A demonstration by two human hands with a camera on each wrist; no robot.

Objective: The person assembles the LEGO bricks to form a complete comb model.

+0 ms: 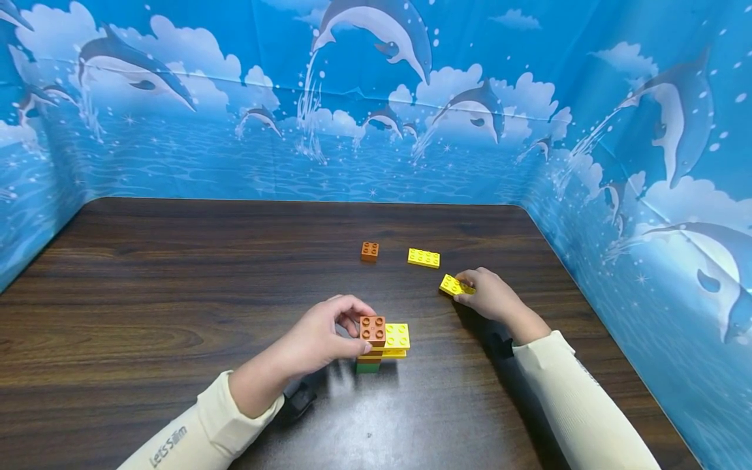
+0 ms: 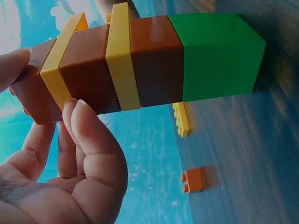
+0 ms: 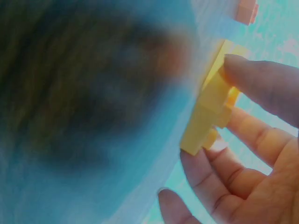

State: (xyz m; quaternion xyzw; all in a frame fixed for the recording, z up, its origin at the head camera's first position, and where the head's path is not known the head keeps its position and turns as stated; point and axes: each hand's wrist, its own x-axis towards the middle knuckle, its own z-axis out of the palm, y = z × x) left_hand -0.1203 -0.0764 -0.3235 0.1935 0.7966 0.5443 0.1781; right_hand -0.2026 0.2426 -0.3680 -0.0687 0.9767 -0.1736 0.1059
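Observation:
A tower of toy building bricks [image 1: 373,331] stands upright on the table, green brick [image 2: 219,56] at the bottom, brown bricks and thin yellow bricks [image 2: 124,60] alternating above. The yellow ones jut out to the right. My left hand [image 1: 320,333] grips the tower near its top, the thumb against the uppermost brown brick and fingertips on the opposite side. To the right, my right hand [image 1: 493,297] pinches a thin yellow brick [image 3: 205,112] by its end, between thumb and fingers. In the head view the fingers cover that brick's right end.
Beyond the hands lie a loose brown brick [image 1: 369,252] and another thin yellow brick [image 1: 423,258], studs up. The dark wooden table [image 1: 176,261] is bordered at the back and right by a blue dolphin-print curtain [image 1: 352,143].

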